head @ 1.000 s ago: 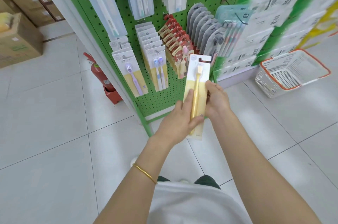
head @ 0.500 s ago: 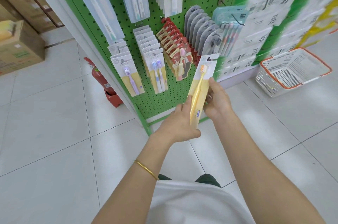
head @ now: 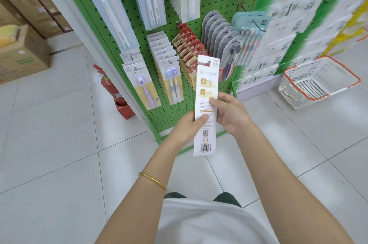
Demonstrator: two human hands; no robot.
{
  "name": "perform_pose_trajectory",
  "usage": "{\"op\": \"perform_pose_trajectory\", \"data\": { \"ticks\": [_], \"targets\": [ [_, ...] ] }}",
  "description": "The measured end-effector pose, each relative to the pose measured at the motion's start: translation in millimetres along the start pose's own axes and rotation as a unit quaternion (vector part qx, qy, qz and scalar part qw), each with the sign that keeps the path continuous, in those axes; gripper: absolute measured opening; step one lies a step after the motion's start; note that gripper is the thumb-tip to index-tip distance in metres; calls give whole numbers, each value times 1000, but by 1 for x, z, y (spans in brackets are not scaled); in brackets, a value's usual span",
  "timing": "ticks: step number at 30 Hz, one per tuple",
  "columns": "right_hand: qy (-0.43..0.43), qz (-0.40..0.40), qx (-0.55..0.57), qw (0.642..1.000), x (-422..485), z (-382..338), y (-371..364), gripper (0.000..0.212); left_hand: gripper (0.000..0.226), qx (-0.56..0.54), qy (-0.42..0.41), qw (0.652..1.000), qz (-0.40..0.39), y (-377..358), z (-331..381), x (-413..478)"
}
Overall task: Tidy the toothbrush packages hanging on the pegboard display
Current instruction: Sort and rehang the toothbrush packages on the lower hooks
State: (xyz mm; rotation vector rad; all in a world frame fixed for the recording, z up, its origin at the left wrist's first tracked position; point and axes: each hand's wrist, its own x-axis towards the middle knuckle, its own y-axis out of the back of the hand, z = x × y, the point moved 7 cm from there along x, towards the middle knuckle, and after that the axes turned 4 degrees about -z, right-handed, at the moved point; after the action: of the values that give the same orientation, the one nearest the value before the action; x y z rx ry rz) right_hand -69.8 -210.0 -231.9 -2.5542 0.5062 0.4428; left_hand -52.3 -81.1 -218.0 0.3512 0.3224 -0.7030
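held package [head: 205,104]: matt printed card back. pegboard [head: 157,118]: green painted perforated metal. floor tiles [head: 59,144]: glossy, smooth. basket [head: 318,82]: plastic mesh. bangle [head: 152,180]: shiny metal.

Bright, even shop light, wide-angle view
The white floor [head: 59,164] shows a soft sheen and barely any shadow. The shelves [head: 294,30] at far right are smeared with blur, and straight edges bend toward the frame's borders; the pegboard [head: 163,118] is sharp.

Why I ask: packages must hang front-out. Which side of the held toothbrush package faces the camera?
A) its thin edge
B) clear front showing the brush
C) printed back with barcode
C: the toothbrush package, held by left hand and right hand, shows text and a barcode.
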Motion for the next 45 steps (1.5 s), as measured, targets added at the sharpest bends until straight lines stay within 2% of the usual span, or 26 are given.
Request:
{"op": "perform_pose_trajectory", "data": {
  "ticks": [8, 12, 16, 17, 19, 20, 21, 24, 27, 29, 31, 32, 35, 38, 42, 45],
  "targets": [
    [-18, -108, -69, 992, -12, 2, -25, 14, 29, -57, -89, 983, 149, 51, 40, 4],
    [-11, -138, -93, 986, -17, 1, -35, 13, 21, -96, -104, 973, 180, 63, 47, -1],
    [-25, -179, -88, 980, -21, 9, -45, 6, 21, -154, -95, 970, 163, 69, 37, -6],
    [-38, -193, -71, 978, -23, 13, -49, 15, 22, -171, -93, 969, 151, 71, 34, -8],
    [-74, -221, -29, 972, -24, 25, -59, 67, 23, -194, -94, 969, 123, 75, 31, -12],
    [-87, -233, -16, 968, -24, 30, -65, 87, 23, -203, -95, 968, 113, 78, 29, -14],
    [-93, -247, -2, 965, -24, 35, -72, 97, 24, -210, -93, 967, 107, 82, 27, -16],
    [-103, -278, -13, 955, -23, 43, -93, 109, 26, -210, -82, 970, 94, 97, 21, -19],
    [-99, -289, -48, 951, -20, 47, -114, 108, 28, -196, -78, 974, 85, 115, 18, -21],
    [-94, -272, -56, 956, -15, 50, -126, 91, 22, -173, -69, 977, 100, 130, 18, -23],
    [-69, -217, -84, 970, -5, 51, -133, 60, 22, -143, -46, 979, 139, 149, 14, -25],
    [-52, -182, -116, 975, 1, 51, -135, 56, 26, -138, -38, 977, 161, 159, 10, -24],
    [11, -71, -232, 970, 18, 43, -144, 66, 29, -137, -24, 971, 192, 184, 1, -22],
    [86, 23, -327, 941, 28, 33, -155, 62, 29, -137, -22, 971, 193, 199, -5, -17],
    [135, 99, -414, 895, 34, 42, -164, 72, 29, -142, -18, 972, 184, 212, -12, -12],
    [147, 130, -431, 881, 37, 49, -166, 75, 27, -139, -14, 973, 183, 220, -16, -8]
  ]
}}
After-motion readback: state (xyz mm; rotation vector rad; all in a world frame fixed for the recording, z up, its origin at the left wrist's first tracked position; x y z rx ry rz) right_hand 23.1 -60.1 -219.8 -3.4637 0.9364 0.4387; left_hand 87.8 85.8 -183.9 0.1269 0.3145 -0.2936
